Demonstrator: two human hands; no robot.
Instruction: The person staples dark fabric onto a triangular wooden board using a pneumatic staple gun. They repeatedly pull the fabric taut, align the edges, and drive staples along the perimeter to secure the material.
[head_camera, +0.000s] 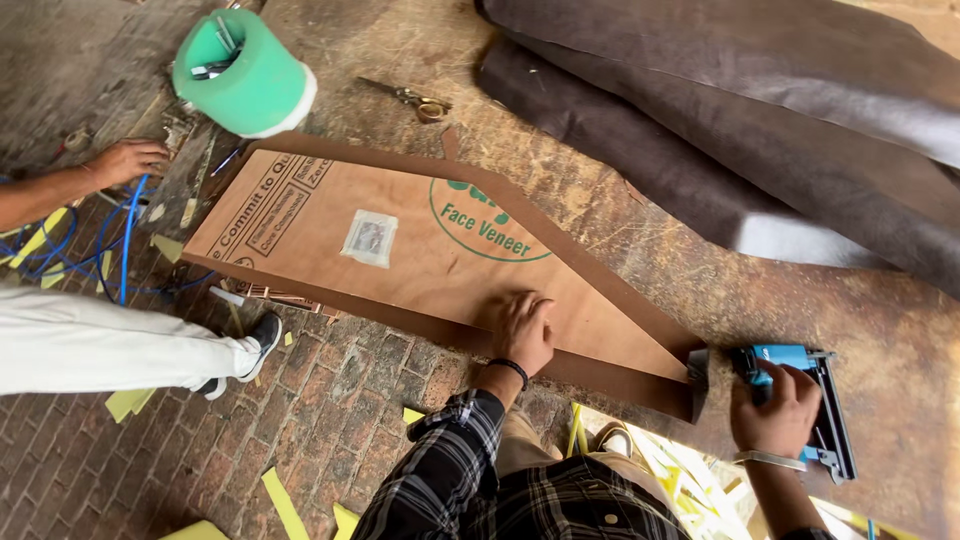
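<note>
A long, tapering plywood panel (420, 250) edged with brown leather lies on the worn workbench (650, 230). My left hand (522, 330) presses flat on the panel near its front edge, fingers spread. My right hand (775, 410) grips a blue and black staple gun (805, 400), whose nose sits against the panel's narrow right end. A small clear plastic packet (369, 238) lies on the panel's middle.
Dark brown leather sheets (760, 120) cover the back right of the bench. A green foam roll (243, 72) holding tools and brass scissors (415, 99) lie at the back. Another person's hand (128, 160), white trouser leg (100, 340) and a blue hose (125, 240) are at left, above the brick floor.
</note>
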